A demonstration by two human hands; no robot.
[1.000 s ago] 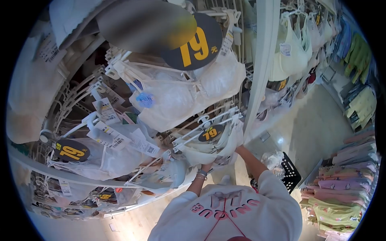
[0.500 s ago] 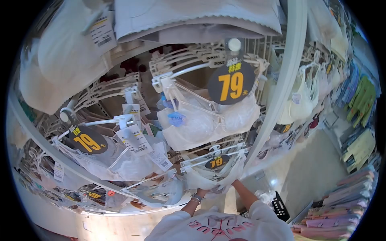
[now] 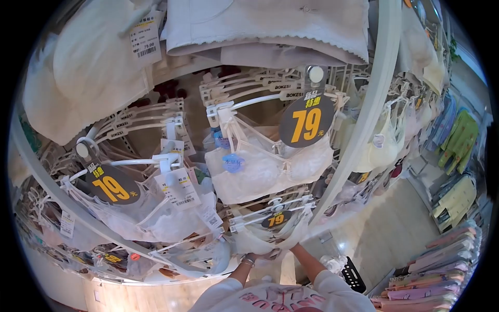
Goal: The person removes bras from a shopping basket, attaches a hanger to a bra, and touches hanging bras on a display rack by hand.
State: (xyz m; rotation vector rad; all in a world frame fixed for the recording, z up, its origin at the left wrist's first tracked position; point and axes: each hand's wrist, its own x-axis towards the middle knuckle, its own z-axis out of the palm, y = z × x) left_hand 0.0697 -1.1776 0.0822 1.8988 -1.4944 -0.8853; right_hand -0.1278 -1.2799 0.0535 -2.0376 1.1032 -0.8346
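Observation:
Low in the view, a white bra point(image 3: 253, 243) hangs from a hanger on the rack, below a round black 79 price tag point(image 3: 277, 219). My left hand point(image 3: 265, 254), with a bracelet at the wrist, holds its lower edge. At the right side of the same bra, my right hand point(image 3: 294, 248) grips the fabric. Most fingers of both hands are hidden by the cloth. Directly above hangs another white bra point(image 3: 254, 177) with a blue round sticker point(image 3: 233, 163) and a larger 79 price tag point(image 3: 306, 120).
A pale curved rack post point(image 3: 364, 122) runs down on the right. More bras point(image 3: 140, 213) hang at the left, with a white garment point(image 3: 265, 26) overhead. A black basket point(image 3: 353, 275) stands on the floor right of me. Folded or hung clothes point(image 3: 434, 270) line the lower right.
The view has shifted slightly, so the rack's upper items sit lower in it. Both hands stay at the low bra and appear a little lower and further left.

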